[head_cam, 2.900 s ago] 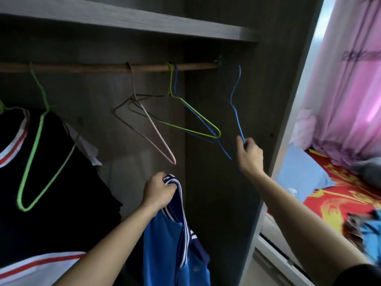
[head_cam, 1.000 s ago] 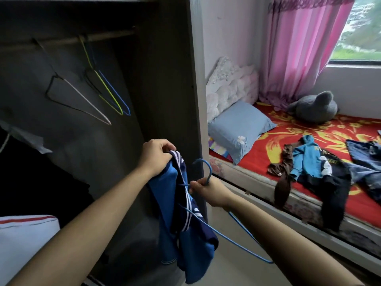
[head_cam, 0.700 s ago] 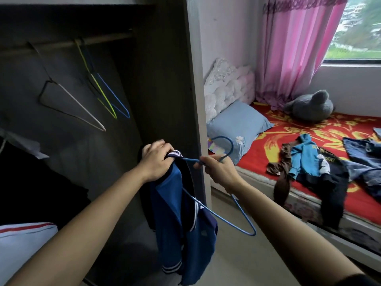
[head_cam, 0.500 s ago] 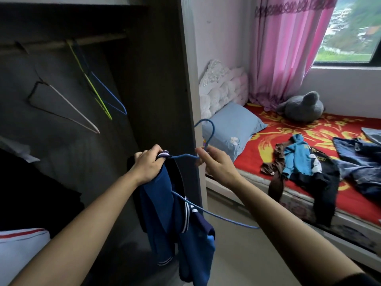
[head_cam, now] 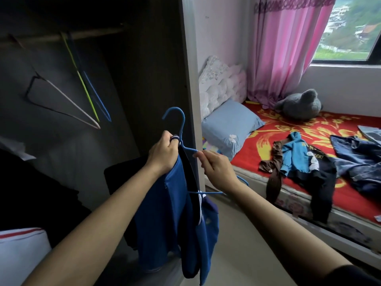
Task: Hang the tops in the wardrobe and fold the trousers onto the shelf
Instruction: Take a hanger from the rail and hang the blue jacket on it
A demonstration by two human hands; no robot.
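Left hand (head_cam: 165, 153): closed round the striped collar of the blue top (head_cam: 160, 213), at the base of the blue wire hanger's (head_cam: 181, 124) hook. Right hand (head_cam: 216, 168): thumb and fingertips pinch the hanger's shoulder wire. Hook points up. The hanger's lower bar crosses the top's front.

The top hangs from the left hand, just in front of the wardrobe's (head_cam: 156, 69) right side panel, outside it.

Inside the wardrobe: rail (head_cam: 92, 35) carrying three bare wire hangers, one pale (head_cam: 68, 100), one yellow-green (head_cam: 84, 87), one blue (head_cam: 97, 96). Dark clothing (head_cam: 31, 182) lies lower left, with a white piece with red trim (head_cam: 20, 244).

Right of the wardrobe: bed (head_cam: 309, 129) with a light blue hooded top (head_cam: 296, 151) and jeans (head_cam: 358, 159).
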